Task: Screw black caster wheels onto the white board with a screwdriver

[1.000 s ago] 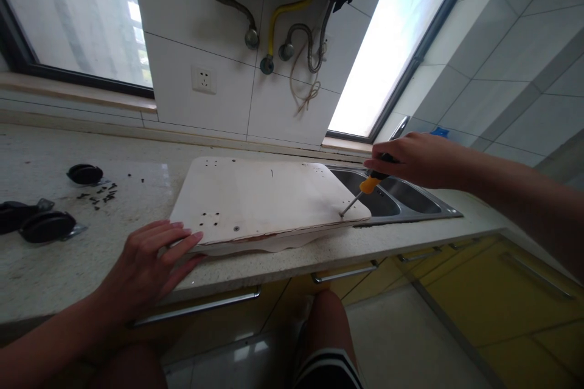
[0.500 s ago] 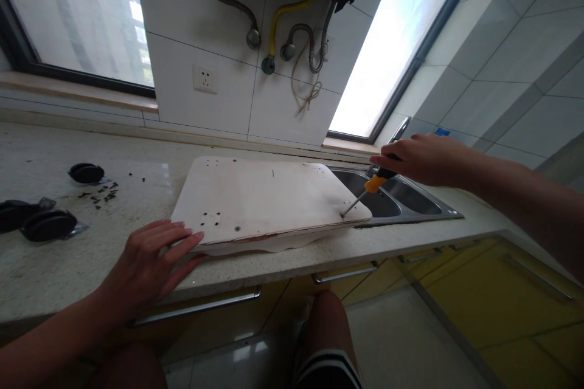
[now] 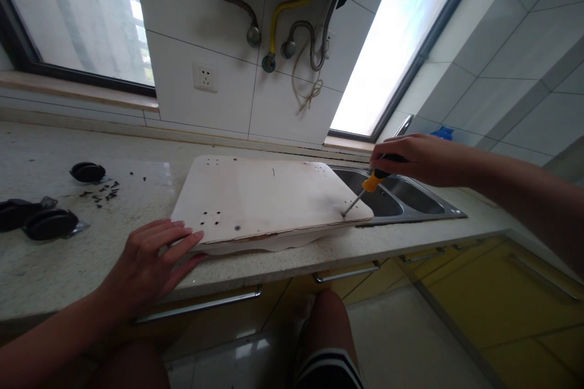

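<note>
A white board [image 3: 269,194] with rounded corners lies flat on the counter, its right end reaching over the sink. Groups of small holes mark its corners, and its front edge is chipped. My left hand [image 3: 152,255] grips the board's front left corner, fingers on top and thumb against the side. In my right hand [image 3: 406,155] is a screwdriver [image 3: 373,182] with a black and yellow handle, closed in my fingers. Its tip meets the board at a screw or hole near the front right corner; which one I cannot tell.
Black caster wheels [image 3: 51,225] and several small dark screws [image 3: 109,191] lie on the counter at the left. A steel double sink [image 3: 420,197] with a faucet [image 3: 405,124] is at the right. Hoses and a yellow pipe [image 3: 278,18] hang on the wall behind.
My right hand has turned slightly round the screwdriver handle, and its wrist sits a little differently. The screwdriver's tip stays at the same spot. My left hand and the board keep their places.
</note>
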A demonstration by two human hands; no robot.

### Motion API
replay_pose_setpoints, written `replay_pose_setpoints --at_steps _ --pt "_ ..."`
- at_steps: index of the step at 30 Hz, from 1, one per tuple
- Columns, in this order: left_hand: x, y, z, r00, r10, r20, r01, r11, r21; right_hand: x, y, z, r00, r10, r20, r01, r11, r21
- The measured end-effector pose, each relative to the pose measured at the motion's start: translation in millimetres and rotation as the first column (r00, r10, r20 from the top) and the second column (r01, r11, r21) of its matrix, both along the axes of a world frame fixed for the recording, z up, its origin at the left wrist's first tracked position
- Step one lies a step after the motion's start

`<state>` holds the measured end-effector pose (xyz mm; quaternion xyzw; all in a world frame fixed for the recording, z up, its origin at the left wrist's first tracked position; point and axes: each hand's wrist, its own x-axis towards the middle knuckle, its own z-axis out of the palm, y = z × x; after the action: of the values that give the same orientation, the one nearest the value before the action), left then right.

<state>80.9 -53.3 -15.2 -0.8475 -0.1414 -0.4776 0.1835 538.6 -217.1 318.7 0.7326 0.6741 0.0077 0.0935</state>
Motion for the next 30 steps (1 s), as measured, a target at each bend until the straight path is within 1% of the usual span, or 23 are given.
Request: replay_pose_setpoints --at_steps 6,14,19,21,23,25,26,28,30 --pt "-0.1 0.5 0.3 1.0 -0.001 0.0 0.001 1.0 0.004 -4.4 4.5 0.6 0.998 0.058 -0.035 -0.058 0.998 -0.001" --pt "3.1 -2.5 5.1 1.0 0.002 0.002 -0.002 0.999 0.049 0.2 11.1 -3.7 0.99 0.129 -0.054 -0.127 0.991 0.05" --pt "1.8 -5.9 5.5 0.998 0.06 0.02 -0.06 0.998 0.02 2.8 5.3 -6.7 0.981 0.157 -0.111 -0.147 0.985 0.089" --pt "0.0 -9.7 3.4 0.997 0.072 0.029 -0.074 0.995 0.069 2.5 1.0 -9.1 0.981 0.151 -0.124 -0.136 0.984 0.119" --pt "2.2 -19.2 0.7 1.0 0.029 -0.002 -0.029 0.988 0.15 1.7 -2.2 -11.8 0.982 0.141 -0.129 -0.12 0.981 0.153" --pt "13.9 -36.9 -1.2 0.995 -0.059 -0.075 0.071 0.981 0.183 0.5 -3.2 -14.2 0.983 0.127 -0.132 -0.102 0.979 0.178" --pt "24.8 -48.6 -1.1 0.987 -0.104 -0.124 0.124 0.979 0.164 -0.3 -2.8 -15.2 0.984 0.119 -0.132 -0.094 0.978 0.187" --pt "57.2 -75.5 1.8 0.962 -0.178 -0.207 0.217 0.959 0.182 -2.6 -0.6 -17.1 0.987 0.108 -0.119 -0.081 0.974 0.21" --pt "101.5 -102.0 8.4 0.944 -0.176 -0.28 0.24 0.947 0.214 -6.7 2.4 -19.3 0.99 0.107 -0.089 -0.083 0.967 0.241"
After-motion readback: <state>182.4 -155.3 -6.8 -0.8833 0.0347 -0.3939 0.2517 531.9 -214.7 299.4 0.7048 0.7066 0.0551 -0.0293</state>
